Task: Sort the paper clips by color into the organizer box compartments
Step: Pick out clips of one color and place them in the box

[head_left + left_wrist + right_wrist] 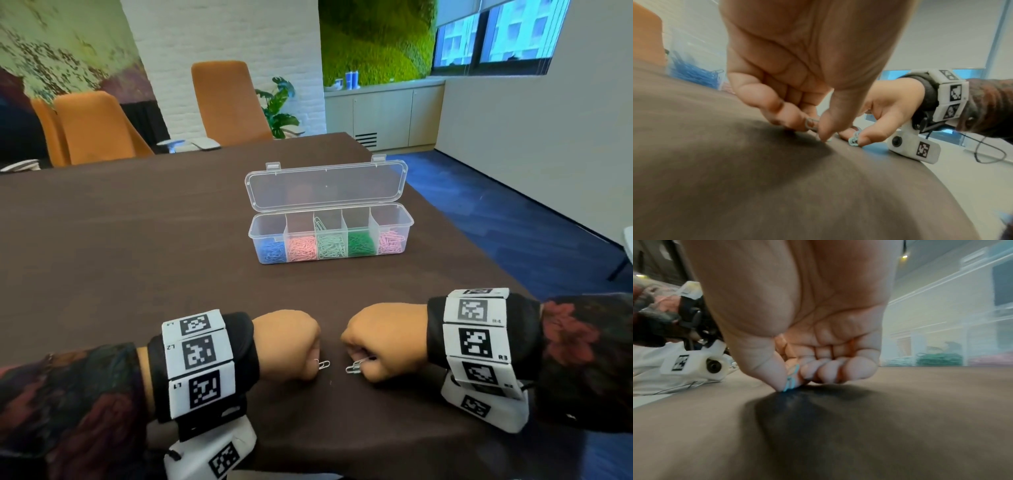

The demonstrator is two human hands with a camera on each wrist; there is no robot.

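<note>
A clear organizer box point(330, 236) stands open mid-table, its compartments holding blue, salmon, pale mint, green and pink clips. Near the table's front edge my left hand point(291, 344) is curled, thumb and fingers pinching a pale paper clip point(322, 364) down at the cloth; the same paper clip point(811, 124) shows in the left wrist view. Just to its right my right hand point(376, 342) pinches a small bunch of pale mint clips point(354, 367) between thumb and forefinger, and this bunch of clips point(791, 380) touches the cloth in the right wrist view.
A brown cloth covers the table point(137, 257). The box lid point(325, 185) stands up behind the compartments. Orange chairs point(226, 99) line the far side. The table's right edge drops to blue carpet point(496, 219).
</note>
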